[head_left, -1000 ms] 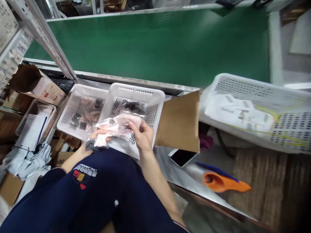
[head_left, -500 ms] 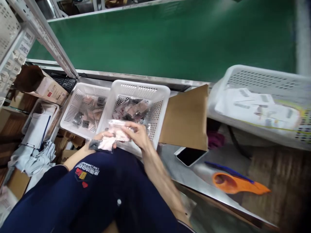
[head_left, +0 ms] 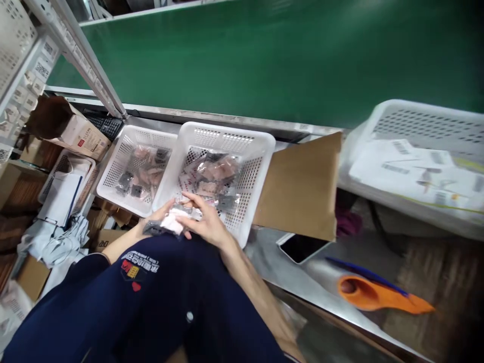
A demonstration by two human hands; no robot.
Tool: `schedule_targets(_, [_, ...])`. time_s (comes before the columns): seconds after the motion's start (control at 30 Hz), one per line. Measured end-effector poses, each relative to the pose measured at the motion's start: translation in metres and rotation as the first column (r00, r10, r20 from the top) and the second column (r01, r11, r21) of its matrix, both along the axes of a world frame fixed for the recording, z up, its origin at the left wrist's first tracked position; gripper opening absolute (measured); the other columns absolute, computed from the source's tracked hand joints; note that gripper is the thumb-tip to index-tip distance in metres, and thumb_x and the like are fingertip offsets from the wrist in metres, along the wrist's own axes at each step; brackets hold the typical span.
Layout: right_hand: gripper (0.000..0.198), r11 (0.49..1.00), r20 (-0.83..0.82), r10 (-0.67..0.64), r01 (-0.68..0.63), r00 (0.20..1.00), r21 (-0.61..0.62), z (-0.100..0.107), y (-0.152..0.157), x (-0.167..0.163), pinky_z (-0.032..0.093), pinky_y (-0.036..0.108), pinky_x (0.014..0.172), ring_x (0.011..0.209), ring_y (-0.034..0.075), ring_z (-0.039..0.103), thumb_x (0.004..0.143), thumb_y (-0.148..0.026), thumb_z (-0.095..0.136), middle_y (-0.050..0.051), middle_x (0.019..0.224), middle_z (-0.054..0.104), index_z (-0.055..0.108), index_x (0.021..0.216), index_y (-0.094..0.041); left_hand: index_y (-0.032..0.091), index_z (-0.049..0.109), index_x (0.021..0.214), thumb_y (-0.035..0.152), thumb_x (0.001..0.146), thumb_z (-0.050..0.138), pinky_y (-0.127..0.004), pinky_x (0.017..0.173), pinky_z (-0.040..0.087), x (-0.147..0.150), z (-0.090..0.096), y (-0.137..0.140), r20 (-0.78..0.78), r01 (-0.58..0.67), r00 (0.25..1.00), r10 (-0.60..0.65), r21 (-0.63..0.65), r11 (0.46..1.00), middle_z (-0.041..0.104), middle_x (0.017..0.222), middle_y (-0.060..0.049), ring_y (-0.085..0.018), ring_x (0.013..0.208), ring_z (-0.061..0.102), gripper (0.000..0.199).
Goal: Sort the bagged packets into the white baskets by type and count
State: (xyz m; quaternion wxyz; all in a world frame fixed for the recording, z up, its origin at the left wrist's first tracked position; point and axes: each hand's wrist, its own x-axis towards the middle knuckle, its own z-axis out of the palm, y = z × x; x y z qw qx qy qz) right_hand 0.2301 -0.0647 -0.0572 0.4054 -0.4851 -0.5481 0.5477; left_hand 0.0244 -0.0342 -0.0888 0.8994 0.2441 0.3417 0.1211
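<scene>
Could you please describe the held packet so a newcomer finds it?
Below the green belt, just left of the cardboard flap, stands a white basket. At its near side, the left hand and right hand hold the pale pink packet. Its neighbours lie in that basket.

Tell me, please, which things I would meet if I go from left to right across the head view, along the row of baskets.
Open carton → left white basket → middle white basket → brown cardboard flap → far-right white basket.
</scene>
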Motion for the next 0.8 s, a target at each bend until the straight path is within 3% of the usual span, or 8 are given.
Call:
schedule_targets(0.13, [0.083, 0.934, 0.215, -0.356, 0.343, 0.909, 0.1, 0.001, 0.008, 0.035, 0.056, 0.057, 0.113, 0.124, 0.037, 0.069, 0.083, -0.074, 0.081, 0.014, 0.128, 0.073, 0.063, 0.147, -0.023, 0.011, 0.072, 0.125, 0.099, 0.085, 0.044, -0.025, 0.046, 0.043, -0.019, -0.012, 0.007, 0.013, 0.091, 0.996, -0.092, 0.034, 0.995, 0.075, 0.068, -0.011, -0.021, 0.047, 0.065, 0.101])
schedule_targets(0.23, [0.117, 0.827, 0.329, -0.558, 0.541, 0.762, 0.151, -0.011, 0.008, 0.063, 0.042, 0.066, 0.126, 0.148, 0.042, 0.054, 0.077, -0.079, 0.083, 0.021, 0.156, 0.059, 0.037, 0.166, -0.021, 0.012, 0.079, 0.103, 0.096, 0.091, 0.038, -0.024, 0.04, 0.028, -0.052, -0.011, 0.033, -0.268, 0.042, 0.963, 0.031, 0.264, 0.964, 0.038, 0.037, 0.005, -0.011, 0.03, 0.03, 0.095])
schedule_targets(0.3, [0.116, 0.799, 0.287, -0.596, 0.59, 0.75, 0.117, -0.024, 0.002, 0.07, 0.041, 0.068, 0.126, 0.149, 0.042, 0.054, 0.08, -0.081, 0.079, 0.022, 0.16, 0.055, 0.033, 0.168, -0.021, 0.013, 0.08, 0.099, 0.092, 0.097, 0.029, -0.026, 0.044, 0.034, -0.078, -0.008, 0.061, -0.564, 0.006, 0.764, 0.313, 0.492, 0.871, 0.038, 0.039, 0.004, -0.013, 0.035, 0.035, 0.094])
schedule_targets(0.4, [0.102, 0.837, 0.238, -0.539, 0.545, 0.808, 0.044, -0.041, -0.01, 0.067, 0.047, 0.068, 0.122, 0.139, 0.041, 0.063, 0.081, -0.08, 0.077, 0.022, 0.155, 0.059, 0.047, 0.159, -0.022, 0.012, 0.078, 0.118, 0.075, 0.107, 0.03, -0.033, 0.073, 0.055, -0.114, -0.005, 0.103, -0.749, 0.193, 0.281, 0.599, 0.656, 0.73, 0.072, 0.074, -0.01, -0.024, 0.075, 0.07, 0.079])
schedule_targets(0.5, [0.089, 0.896, 0.239, -0.432, 0.444, 0.869, 0.007, -0.052, -0.019, 0.059, 0.053, 0.067, 0.116, 0.126, 0.039, 0.072, 0.082, -0.078, 0.077, 0.021, 0.151, 0.061, 0.057, 0.15, -0.024, 0.016, 0.069, 0.144, 0.064, 0.096, 0.067, -0.051, 0.113, 0.049, -0.134, -0.014, 0.124, -0.826, 0.425, 0.106, 0.553, 0.54, 0.726, 0.072, 0.139, -0.023, -0.041, 0.142, 0.059, 0.068])
schedule_targets(0.57, [0.086, 0.906, 0.22, -0.413, 0.424, 0.884, -0.003, -0.056, -0.023, 0.057, 0.056, 0.064, 0.114, 0.121, 0.037, 0.074, 0.084, -0.076, 0.076, 0.021, 0.151, 0.061, 0.058, 0.15, -0.025, 0.021, 0.052, 0.163, 0.055, 0.077, 0.09, -0.065, 0.124, 0.036, -0.138, -0.025, 0.124, -0.924, 0.63, 0.1, 0.37, 0.346, 0.695, 0.046, 0.17, -0.025, -0.052, 0.164, 0.027, 0.1])
schedule_targets(0.67, [0.086, 0.895, 0.196, -0.426, 0.443, 0.883, -0.05, -0.06, -0.028, 0.057, 0.056, 0.064, 0.114, 0.122, 0.037, 0.074, 0.083, -0.075, 0.078, 0.02, 0.154, 0.058, 0.057, 0.151, -0.026, 0.027, 0.023, 0.177, 0.043, 0.067, 0.098, -0.079, 0.121, 0.032, -0.136, -0.042, 0.119, -0.993, 0.857, -0.029, 0.116, 0.036, 0.514, 0.012, 0.184, -0.025, -0.061, 0.166, 0.0, 0.135])
schedule_targets(0.8, [0.088, 0.871, 0.169, -0.453, 0.475, 0.875, -0.124, -0.067, -0.032, 0.058, 0.056, 0.065, 0.114, 0.122, 0.038, 0.074, 0.081, -0.077, 0.078, 0.02, 0.156, 0.057, 0.056, 0.151, -0.027, 0.024, 0.043, 0.169, 0.02, 0.067, 0.093, -0.065, 0.124, 0.039, -0.128, -0.054, 0.116, -0.975, 0.866, 0.056, 0.215, 0.154, 0.476, 0.032, 0.177, -0.022, -0.056, 0.162, 0.023, 0.113])
